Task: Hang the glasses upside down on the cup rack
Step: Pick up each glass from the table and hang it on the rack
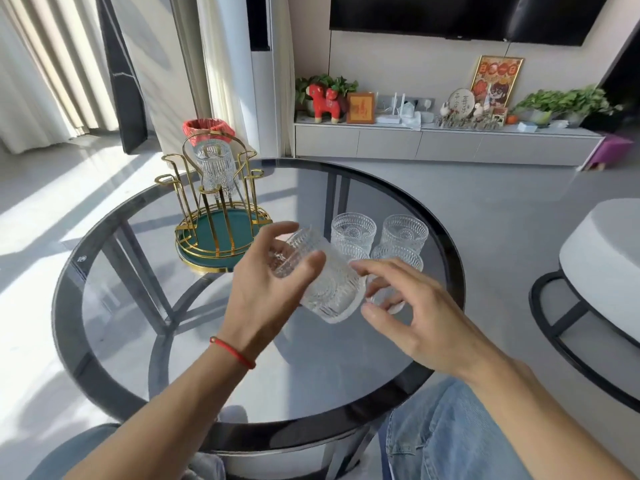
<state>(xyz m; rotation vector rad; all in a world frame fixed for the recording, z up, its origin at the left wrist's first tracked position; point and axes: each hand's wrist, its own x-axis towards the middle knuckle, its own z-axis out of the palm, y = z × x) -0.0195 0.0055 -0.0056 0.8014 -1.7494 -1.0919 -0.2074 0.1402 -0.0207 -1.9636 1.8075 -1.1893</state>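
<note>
Bright daylight from the left streaks the floor [52, 202], glare perhaps softening detail; wide-angle edges bend.

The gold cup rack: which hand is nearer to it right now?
Left. The left hand holds a tilted glass just in front of the rack, close to its green base. The right hand is farther off, on the glass's far side.
</note>
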